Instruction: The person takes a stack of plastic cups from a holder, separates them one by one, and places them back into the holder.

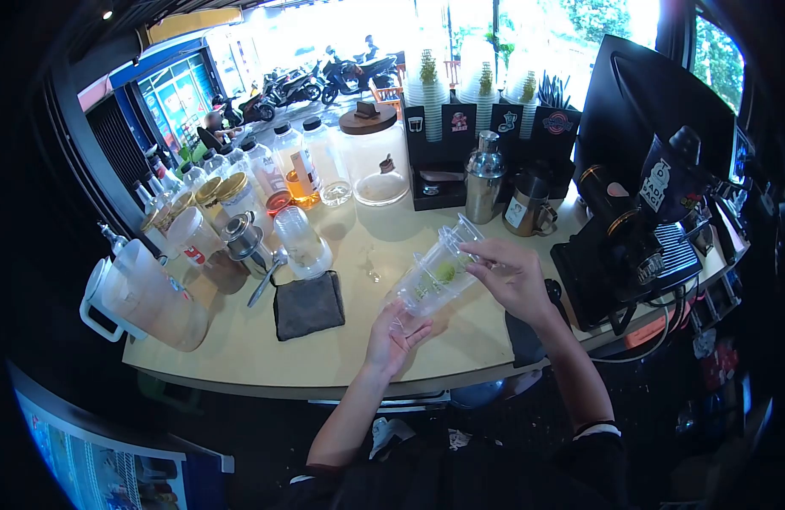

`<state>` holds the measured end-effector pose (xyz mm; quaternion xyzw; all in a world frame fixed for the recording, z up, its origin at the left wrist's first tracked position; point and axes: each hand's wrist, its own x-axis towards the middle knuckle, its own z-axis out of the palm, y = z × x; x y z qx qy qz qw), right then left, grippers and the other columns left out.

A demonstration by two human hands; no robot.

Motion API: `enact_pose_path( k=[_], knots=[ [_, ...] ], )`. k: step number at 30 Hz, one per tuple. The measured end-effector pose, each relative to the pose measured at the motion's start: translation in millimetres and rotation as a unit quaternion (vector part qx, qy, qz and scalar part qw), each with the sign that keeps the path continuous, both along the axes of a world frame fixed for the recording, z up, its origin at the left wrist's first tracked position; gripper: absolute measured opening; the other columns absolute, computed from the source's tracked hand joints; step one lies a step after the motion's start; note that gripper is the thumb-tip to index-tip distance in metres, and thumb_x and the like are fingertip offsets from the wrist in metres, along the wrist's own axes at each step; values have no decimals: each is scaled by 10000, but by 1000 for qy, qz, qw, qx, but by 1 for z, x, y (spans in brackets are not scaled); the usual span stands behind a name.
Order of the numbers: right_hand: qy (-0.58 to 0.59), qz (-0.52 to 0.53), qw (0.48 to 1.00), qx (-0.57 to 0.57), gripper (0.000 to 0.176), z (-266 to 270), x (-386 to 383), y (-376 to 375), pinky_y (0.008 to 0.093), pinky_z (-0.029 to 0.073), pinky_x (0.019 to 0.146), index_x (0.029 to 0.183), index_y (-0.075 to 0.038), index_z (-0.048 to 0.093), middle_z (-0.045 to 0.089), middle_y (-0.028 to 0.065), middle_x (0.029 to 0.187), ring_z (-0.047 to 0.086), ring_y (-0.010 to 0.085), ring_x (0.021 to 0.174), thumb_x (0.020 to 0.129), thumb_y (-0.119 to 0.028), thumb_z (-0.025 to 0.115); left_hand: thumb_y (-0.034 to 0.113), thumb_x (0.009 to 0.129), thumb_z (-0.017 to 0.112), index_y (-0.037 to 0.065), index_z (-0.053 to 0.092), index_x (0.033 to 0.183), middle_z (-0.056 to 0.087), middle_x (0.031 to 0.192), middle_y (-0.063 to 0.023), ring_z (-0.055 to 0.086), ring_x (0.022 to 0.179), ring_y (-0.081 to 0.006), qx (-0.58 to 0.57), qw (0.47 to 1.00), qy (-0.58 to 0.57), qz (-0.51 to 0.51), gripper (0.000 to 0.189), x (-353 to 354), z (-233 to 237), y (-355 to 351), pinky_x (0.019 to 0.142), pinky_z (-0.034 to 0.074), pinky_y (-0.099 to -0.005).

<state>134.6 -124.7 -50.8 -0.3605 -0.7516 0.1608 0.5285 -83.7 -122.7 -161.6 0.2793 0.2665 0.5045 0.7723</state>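
**Both hands tilting a clear cup over the counter**

The person is holding a clear plastic cup (pixel 435 276) slantwise above the middle of the pale counter (pixel 341 353), its lower end pointing toward 7 o'clock and its upper end toward 1 o'clock. A green mark is showing through the cup's wall.

The left hand (pixel 392 336) is lying palm up at 7 o'clock from the cup, half open, its fingertips touching the cup's lower end without closing around it. The right hand (pixel 513 274) is coming in from 3 o'clock, its fingers and thumb wrapping the cup's upper part in a firm hold.

A dark folded cloth (pixel 307 304) is lying flat on the counter at 9 o'clock from the cup, well apart from it. Farther out at 9 o'clock a large cloudy pitcher (pixel 146 297) is standing near the counter's edge. At 11 o'clock a row of capped bottles (pixel 265 166) is lining the far rim, with a wooden-lidded glass jar (pixel 374 157) just beside them. At 12 o'clock a steel shaker (pixel 484 177) and a steel jug (pixel 529 211) are standing side by side in front of stacked cups (pixel 431 81). At 3 o'clock, beyond the right hand, a black coffee grinder (pixel 656 212) is sitting at the counter's end.
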Motion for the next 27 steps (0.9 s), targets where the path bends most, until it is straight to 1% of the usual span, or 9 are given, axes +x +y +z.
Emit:
enact_pose_path(
  k=[2, 4, 14, 15, 16, 18, 20, 22, 27],
  knots=[
    [3, 11, 1000, 7, 278, 1, 0, 0, 251, 481, 648, 1069, -42, 665, 671, 117, 929, 592, 137, 704, 793, -13, 666, 356, 923, 494, 49, 418, 1272, 548, 1185, -162, 621, 973, -279, 0, 1000, -17, -11, 471, 1, -3, 1, 833, 538, -385],
    [3, 13, 1000, 7, 281, 1, 1, 0, 253, 482, 652, 1071, -43, 665, 670, 118, 929, 590, 138, 705, 792, -8, 665, 364, 910, 494, 27, 433, 1266, 582, 1128, -146, 651, 856, -262, -17, 1000, -19, 3, 493, 3, -1, 1, 759, 567, -349],
    [-8, 27, 1000, -1, 295, 2, 4, -3, 263, 486, 679, 1096, -53, 658, 670, 126, 971, 589, 139, 718, 809, 10, 634, 373, 908, 491, 25, 437, 1256, 583, 1113, -147, 650, 853, -260, -20, 1000, -14, 9, 495, 4, -1, -1, 749, 568, -347],
    [-8, 27, 1000, -1, 295, 1, 6, -2, 263, 486, 679, 1096, -53, 658, 670, 126, 971, 589, 139, 718, 809, 10, 634, 362, 913, 491, 42, 430, 1265, 564, 1157, -146, 634, 914, -267, -15, 1000, -19, -4, 479, 2, -3, 1, 792, 554, -370],
    [-13, 31, 999, 8, 326, -1, 8, 1, 269, 487, 686, 1144, -65, 632, 667, 132, 1002, 579, 139, 713, 831, 15, 595, 351, 918, 491, 59, 423, 1274, 545, 1202, -144, 618, 976, -273, -11, 999, -24, -17, 465, 0, -6, 2, 835, 539, -393],
    [-19, 34, 999, 16, 357, 0, 8, 1, 275, 488, 692, 1192, -77, 606, 664, 138, 1032, 569, 139, 708, 852, 21, 556, 352, 917, 494, 58, 426, 1269, 546, 1201, -146, 618, 976, -273, -2, 999, -26, -19, 464, -1, -8, 3, 836, 539, -394],
    [4, 37, 997, -62, 457, 6, 7, -2, 289, 489, 719, 1314, -105, 498, 653, 145, 1083, 547, 136, 712, 881, 38, 470, 353, 915, 497, 58, 428, 1265, 546, 1201, -148, 618, 976, -273, 6, 999, -27, -20, 463, 0, -8, 2, 836, 538, -394],
    [26, 33, 997, -67, 489, 7, 1, -1, 290, 489, 726, 1347, -113, 453, 651, 148, 1084, 534, 136, 711, 884, 46, 453, 373, 906, 491, 26, 427, 1271, 574, 1136, -140, 648, 857, -255, -15, 1000, -20, 9, 507, 5, -3, 2, 756, 564, -344],
    [15, 24, 998, -59, 512, 0, -1, 5, 298, 489, 740, 1383, -117, 401, 647, 162, 1076, 544, 139, 715, 898, 45, 427, 371, 901, 504, 26, 441, 1251, 579, 1130, -143, 646, 868, -254, -20, 999, -27, 12, 496, 7, 0, 3, 760, 563, -339]
  ],
)
